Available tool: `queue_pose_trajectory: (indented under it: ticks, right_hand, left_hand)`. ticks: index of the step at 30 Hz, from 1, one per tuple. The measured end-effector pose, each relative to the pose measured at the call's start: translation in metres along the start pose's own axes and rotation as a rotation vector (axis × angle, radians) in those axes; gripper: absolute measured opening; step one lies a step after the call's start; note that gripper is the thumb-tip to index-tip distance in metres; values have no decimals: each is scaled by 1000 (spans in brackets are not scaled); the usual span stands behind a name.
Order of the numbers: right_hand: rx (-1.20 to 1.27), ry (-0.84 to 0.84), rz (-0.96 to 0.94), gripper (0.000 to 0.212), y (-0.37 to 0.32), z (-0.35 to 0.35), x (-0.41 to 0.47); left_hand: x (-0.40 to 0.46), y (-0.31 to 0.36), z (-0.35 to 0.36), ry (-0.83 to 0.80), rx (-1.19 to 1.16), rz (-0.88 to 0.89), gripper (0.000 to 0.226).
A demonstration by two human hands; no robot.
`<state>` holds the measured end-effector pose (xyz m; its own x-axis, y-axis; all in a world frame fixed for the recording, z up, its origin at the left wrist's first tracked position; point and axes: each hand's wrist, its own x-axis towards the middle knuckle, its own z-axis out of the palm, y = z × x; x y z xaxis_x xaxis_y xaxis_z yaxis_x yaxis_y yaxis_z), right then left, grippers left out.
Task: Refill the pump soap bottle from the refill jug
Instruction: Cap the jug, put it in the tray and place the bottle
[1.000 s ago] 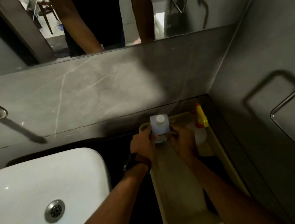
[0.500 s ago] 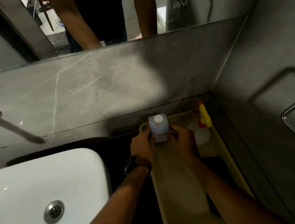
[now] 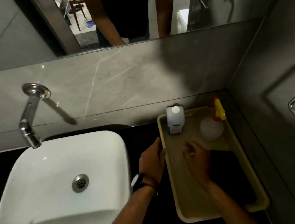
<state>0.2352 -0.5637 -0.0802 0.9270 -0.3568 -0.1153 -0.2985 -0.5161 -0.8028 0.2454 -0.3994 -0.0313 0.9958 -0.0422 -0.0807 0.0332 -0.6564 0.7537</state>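
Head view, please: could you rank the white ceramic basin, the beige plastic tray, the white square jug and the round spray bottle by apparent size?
1. White ceramic basin, largest.
2. Beige plastic tray.
3. White square jug and round spray bottle with the yellow trigger: they look alike in size, so I would not rank them.

Bare forearms, dark wristwatch (image 3: 138,183) on the left wrist

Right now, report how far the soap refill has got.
Looks done: the white capped jug stands upright in the tray beside the spray bottle. In hand: nothing; left hand rests by the tray rim, right hand hovers open. Left: no pump bottle is visible, so pouring can't be confirmed.
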Motion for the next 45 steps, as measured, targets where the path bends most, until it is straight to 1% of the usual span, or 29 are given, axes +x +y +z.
queue_pose_trajectory:
  ticks: [1,3,4,7,9,11,15,18,20,22,25,27,28,31,33,35,39,41,43,45]
  right_hand:
    - [-1,-22,4,19,2,2,-18]
    - [2,-92,17,23,0,7,-49]
    - [14,-125,14,24,-3,10,-65]
    - [52,-193,-15,8,-16,23,-126]
    - [30,-234,-60,11,-24,36,-165]
    - [-36,-260,-150,16,-37,54,-204]
    - [-92,-308,-218,15,-67,96,-274]
    - [-81,-390,-228,13,-93,141,-321]
    - [-44,-468,-225,15,-110,173,-346]
    - [-15,-557,-207,23,-127,210,-368]
    - [49,-650,-136,44,-147,256,-390]
    - [77,-683,-118,59,-159,282,-400]
    - [78,-683,-123,63,-163,294,-402]
    - [90,-643,-143,64,-172,317,-402]
    - [107,-611,-139,59,-174,327,-403]
    - [105,-594,-180,57,-174,335,-408]
    - [37,-596,-282,55,-180,357,-419]
    - [62,-595,-297,53,-186,365,-421]
    - [105,-572,-301,48,-193,366,-420]
    - [135,-567,-274,42,-198,369,-415]
  left_hand:
    - [-15,-7,-3,11,11,-19,34]
    - [-45,-18,-9,50,18,-58,42]
    - [-62,-23,-15,59,-4,-61,41]
    - [-113,-34,-35,98,-44,-39,37]
    - [-148,-45,-51,147,-64,-42,34]
    - [-185,-62,-71,175,-115,-73,31]
    - [-250,-114,-120,234,-202,-200,26]
    - [-297,-166,-164,315,-240,-319,20]
    - [-322,-200,-190,389,-258,-408,22]
    - [-342,-236,-215,492,-271,-517,27]
    - [-359,-276,-239,619,-334,-654,22]
    - [-363,-299,-246,668,-388,-710,23]
    - [-362,-308,-248,669,-406,-722,28]
    - [-352,-325,-252,621,-470,-719,38]
    - [-343,-333,-253,603,-498,-682,37]
    - [-335,-338,-255,591,-509,-645,37]
    - [-324,-358,-270,628,-491,-598,40]
    - [-320,-364,-282,630,-458,-556,40]
    - [-316,-367,-292,590,-462,-521,42]
    - [-309,-371,-304,519,-518,-508,44]
